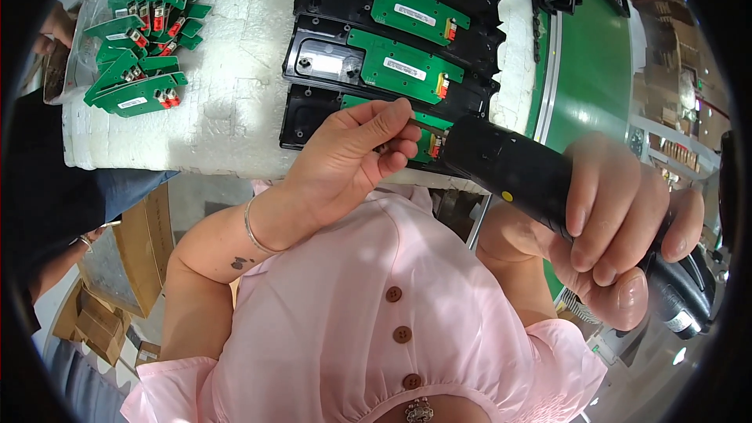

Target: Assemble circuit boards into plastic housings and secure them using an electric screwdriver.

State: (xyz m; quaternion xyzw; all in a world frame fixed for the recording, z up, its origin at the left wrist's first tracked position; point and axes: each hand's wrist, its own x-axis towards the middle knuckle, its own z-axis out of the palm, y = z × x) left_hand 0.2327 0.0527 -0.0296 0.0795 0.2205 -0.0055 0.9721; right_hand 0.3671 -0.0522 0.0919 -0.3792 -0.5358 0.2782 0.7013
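Note:
My right hand [619,227] grips a black electric screwdriver [509,168], its tip aimed left toward the nearest black plastic housing [305,113]. My left hand [356,153] pinches the screwdriver's bit, or a small screw at it, between thumb and fingertips; which one I cannot tell. That housing carries a green circuit board [427,129], mostly hidden behind my left hand. Three more black housings with green boards [403,63] lie in a row beyond it on white foam padding [235,70].
A heap of loose green circuit boards [145,39] with red parts lies at the far left of the foam. A green conveyor belt [587,70] runs on the right. Cardboard boxes [117,266] stand on the floor at left, near another person's arm [55,262].

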